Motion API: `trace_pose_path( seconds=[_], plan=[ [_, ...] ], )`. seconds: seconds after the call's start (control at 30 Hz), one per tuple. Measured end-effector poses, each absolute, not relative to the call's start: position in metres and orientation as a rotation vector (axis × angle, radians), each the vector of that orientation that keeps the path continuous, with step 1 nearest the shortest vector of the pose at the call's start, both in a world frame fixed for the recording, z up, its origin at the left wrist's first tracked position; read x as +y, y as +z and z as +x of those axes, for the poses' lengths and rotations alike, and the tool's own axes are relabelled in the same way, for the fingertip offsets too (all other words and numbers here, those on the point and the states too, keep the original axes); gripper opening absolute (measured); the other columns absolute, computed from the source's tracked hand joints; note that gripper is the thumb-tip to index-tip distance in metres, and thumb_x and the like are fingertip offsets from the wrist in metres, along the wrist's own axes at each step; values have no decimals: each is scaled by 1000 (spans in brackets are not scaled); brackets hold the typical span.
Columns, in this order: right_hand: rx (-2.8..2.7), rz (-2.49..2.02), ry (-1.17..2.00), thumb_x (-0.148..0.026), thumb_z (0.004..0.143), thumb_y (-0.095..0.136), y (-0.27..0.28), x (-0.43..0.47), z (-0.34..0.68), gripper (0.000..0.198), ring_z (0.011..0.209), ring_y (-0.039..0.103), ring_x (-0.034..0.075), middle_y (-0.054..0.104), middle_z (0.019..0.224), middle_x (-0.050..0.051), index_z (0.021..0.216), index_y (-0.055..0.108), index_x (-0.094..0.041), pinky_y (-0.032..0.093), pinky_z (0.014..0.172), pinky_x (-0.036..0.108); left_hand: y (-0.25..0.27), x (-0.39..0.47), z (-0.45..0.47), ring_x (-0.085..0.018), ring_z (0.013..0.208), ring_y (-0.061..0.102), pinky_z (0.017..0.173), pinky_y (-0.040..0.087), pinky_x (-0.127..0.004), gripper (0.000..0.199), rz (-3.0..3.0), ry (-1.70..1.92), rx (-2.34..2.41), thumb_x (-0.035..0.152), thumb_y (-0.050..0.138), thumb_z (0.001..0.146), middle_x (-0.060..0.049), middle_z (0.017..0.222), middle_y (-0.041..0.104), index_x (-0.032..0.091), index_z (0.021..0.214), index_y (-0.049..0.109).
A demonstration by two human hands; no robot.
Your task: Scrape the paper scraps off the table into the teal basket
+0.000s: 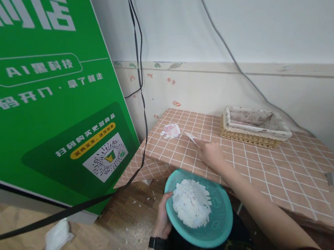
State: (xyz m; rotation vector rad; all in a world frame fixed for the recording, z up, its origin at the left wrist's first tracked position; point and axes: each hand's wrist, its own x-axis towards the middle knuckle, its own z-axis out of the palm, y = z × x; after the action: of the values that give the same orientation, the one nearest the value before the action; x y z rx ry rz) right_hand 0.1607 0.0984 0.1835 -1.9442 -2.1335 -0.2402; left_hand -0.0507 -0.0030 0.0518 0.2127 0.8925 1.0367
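Observation:
My left hand (pixel 163 216), with a black watch on its wrist, grips the left rim of a teal plastic colander (pixel 227 220). A heap of small white paper scraps (pixel 192 204) fills the colander's middle. Above the checked tabletop, my right hand (pixel 210 152) is closed on a flat white strip (pixel 191 136), whose exact kind I cannot make out. The strip's tip points left towards a small pile of white and pinkish scraps (pixel 170 131) on the cloth, a little apart from it.
A wicker basket (pixel 250 140) with a cloth lining stands on the brown checked tablecloth (pixel 286 174) by the wall. At left rises a green cabinet (pixel 44 117). A black cable (pixel 145 148) hangs in front. White bits and a white packet (pixel 58 238) lie on the floor.

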Motion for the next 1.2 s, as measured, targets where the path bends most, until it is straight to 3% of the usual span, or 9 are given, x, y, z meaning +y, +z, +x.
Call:
trace_pose_path(
  seconds=[0.1, 0.27, 0.5, 0.73, 1.2],
  plan=[
    [-1892, -1921, -189, -33, 87, 36, 189, 109, 189, 40, 69, 64, 21, 70, 75, 10, 110, 65, -19, 42, 63, 27, 51, -4, -48, -18, 62, 63, 69, 47, -30, 19, 215, 1066, 890, 30, 66, 70, -3, 68, 70, 13, 78, 67],
    [-1637, -1862, -152, -38, 84, 39, 193, 121, 227, 41, 71, 65, 23, 71, 77, 7, 108, 67, -19, 42, 60, 27, 47, -2, -45, -19, 65, 64, 71, 46, -31, 20, 205, 1076, 898, 31, 66, 68, -4, 70, 71, 12, 77, 68],
    [-1806, -1938, -240, -35, 84, 41, 184, 125, 232, 38, 69, 64, 21, 71, 77, 9, 106, 68, -22, 40, 62, 27, 41, 1, -43, -17, 60, 61, 68, 44, -29, 19, 237, 1152, 931, 30, 67, 66, -2, 65, 69, 13, 73, 69],
    [-1837, -1841, -111, -36, 82, 42, 199, 122, 228, 38, 61, 61, 18, 69, 70, 6, 101, 70, -20, 38, 56, 24, 35, 2, -45, -18, 62, 61, 70, 44, -30, 22, 262, 1149, 920, 31, 66, 69, -2, 67, 70, 12, 80, 70],
    [-1985, -1654, -105, -32, 82, 48, 218, 210, 197, 30, 82, 62, 21, 70, 92, 9, 100, 69, -18, 40, 70, 26, 34, 2, -49, -24, 85, 64, 80, 45, -34, 28, 303, 1129, 862, 34, 61, 74, -8, 82, 72, 11, 87, 69]
  ],
)
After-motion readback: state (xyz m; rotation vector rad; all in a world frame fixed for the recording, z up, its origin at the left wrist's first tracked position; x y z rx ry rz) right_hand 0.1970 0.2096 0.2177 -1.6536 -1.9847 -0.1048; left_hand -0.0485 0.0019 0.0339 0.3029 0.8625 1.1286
